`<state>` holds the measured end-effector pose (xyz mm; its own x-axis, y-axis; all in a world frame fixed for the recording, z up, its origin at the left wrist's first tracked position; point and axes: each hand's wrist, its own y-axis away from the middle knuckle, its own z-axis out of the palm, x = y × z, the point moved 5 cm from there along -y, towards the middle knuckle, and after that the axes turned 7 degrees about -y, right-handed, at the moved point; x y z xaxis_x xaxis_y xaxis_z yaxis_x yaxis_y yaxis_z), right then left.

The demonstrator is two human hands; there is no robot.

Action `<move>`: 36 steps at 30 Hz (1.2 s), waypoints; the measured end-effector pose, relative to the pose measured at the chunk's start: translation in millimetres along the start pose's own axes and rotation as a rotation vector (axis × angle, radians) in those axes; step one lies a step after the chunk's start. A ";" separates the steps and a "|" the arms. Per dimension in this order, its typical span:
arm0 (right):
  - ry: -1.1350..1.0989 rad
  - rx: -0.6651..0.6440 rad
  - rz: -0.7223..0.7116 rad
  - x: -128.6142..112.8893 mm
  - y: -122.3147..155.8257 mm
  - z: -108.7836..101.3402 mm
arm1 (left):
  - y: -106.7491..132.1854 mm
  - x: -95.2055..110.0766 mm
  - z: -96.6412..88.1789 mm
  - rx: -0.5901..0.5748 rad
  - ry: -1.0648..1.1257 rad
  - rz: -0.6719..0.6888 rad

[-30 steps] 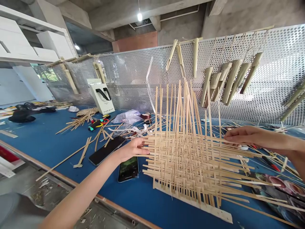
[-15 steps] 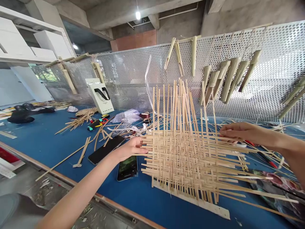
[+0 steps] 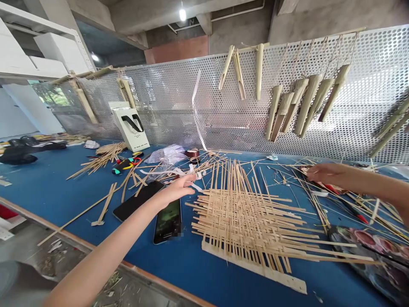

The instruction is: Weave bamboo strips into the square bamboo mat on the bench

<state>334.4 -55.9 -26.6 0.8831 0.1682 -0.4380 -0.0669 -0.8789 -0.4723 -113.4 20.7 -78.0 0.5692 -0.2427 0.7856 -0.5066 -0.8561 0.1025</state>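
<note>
Behind a blue worktop [image 3: 54, 204] stands a perforated metal screen [image 3: 179, 111], with split bamboo pieces [image 3: 306, 102] hanging on it by strings. On the worktop lies flat a woven mat of thin bamboo strips [image 3: 246, 221], its near edge sitting against a pale wooden strip [image 3: 252, 268] and its long strip ends free. The left hand [image 3: 177, 189] is open and holds nothing, raised just beside the left side of the mat and near a black phone [image 3: 137, 200] and a second phone [image 3: 168, 221], while the right hand [image 3: 326, 173] is also open, palm down, over loose strips [image 3: 319, 200] to the right of the mat.
</note>
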 end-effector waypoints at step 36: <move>-0.064 -0.203 -0.348 -121.1 51.9 176.7 | -36.9 44.7 121.4 0.076 -0.885 0.625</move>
<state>141.9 -43.0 -133.2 0.8057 0.4932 -0.3279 0.3299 -0.8335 -0.4431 9.4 -14.0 -120.7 0.5048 -0.8625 -0.0356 -0.8450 -0.4852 -0.2250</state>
